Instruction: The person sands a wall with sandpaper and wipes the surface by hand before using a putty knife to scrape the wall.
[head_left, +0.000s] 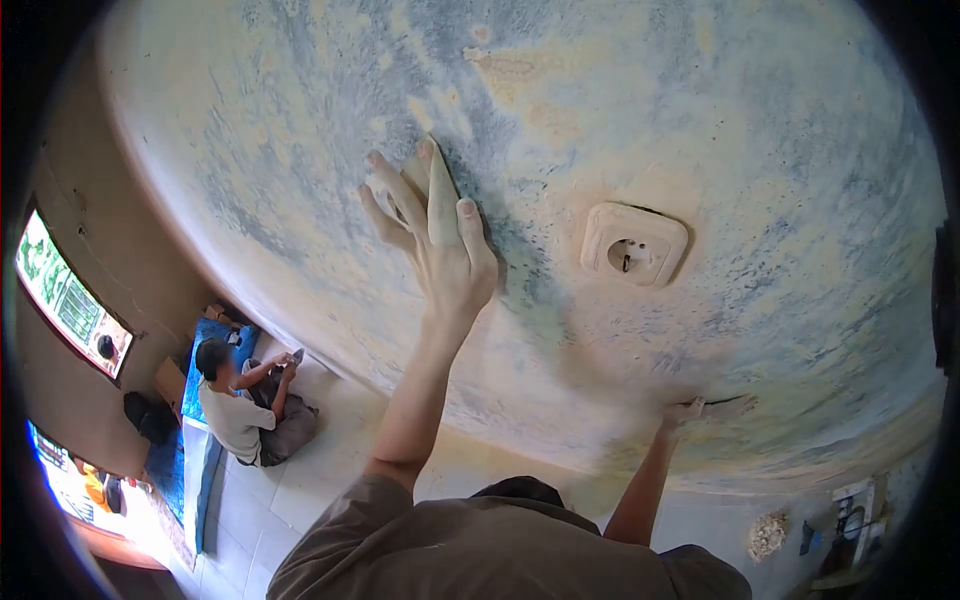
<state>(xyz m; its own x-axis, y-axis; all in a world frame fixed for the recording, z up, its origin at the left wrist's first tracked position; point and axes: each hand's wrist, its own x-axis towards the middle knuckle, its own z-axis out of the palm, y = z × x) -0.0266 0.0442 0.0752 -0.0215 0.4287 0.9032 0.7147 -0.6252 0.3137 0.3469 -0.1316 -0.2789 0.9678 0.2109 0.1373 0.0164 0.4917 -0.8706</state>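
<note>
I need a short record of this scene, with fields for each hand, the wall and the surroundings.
left hand: left hand presses a folded sheet, probably sandpaper, flat against the wall
right hand: right hand lies low on the wall, blurred; whether it holds anything cannot be told
wall: wall patchy blue and cream, with a socket
surroundings: a seated person on the floor; a window

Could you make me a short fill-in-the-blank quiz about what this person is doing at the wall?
1. The left hand presses a folded sheet of ____ against the wall.
2. Right of that hand sits a white electrical ____.
3. The right hand rests flat on the ____, lower down.
4. Another person sits on the ____.

Missing words: sandpaper; socket; wall; floor
</note>
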